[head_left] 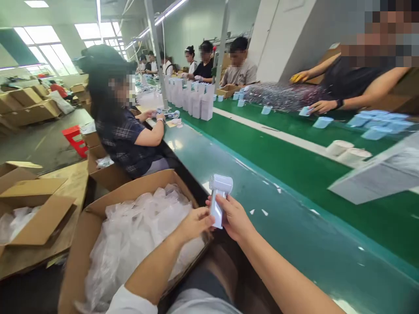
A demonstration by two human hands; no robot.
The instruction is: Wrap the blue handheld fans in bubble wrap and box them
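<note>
Both hands meet at lower centre of frame: right hand wrapped around the handle of a small white handheld device, held upright; left hand pinching its lower edge. Device sits just above the near edge of the green conveyor, with an open cardboard box of clear plastic bags at lower left.
</note>
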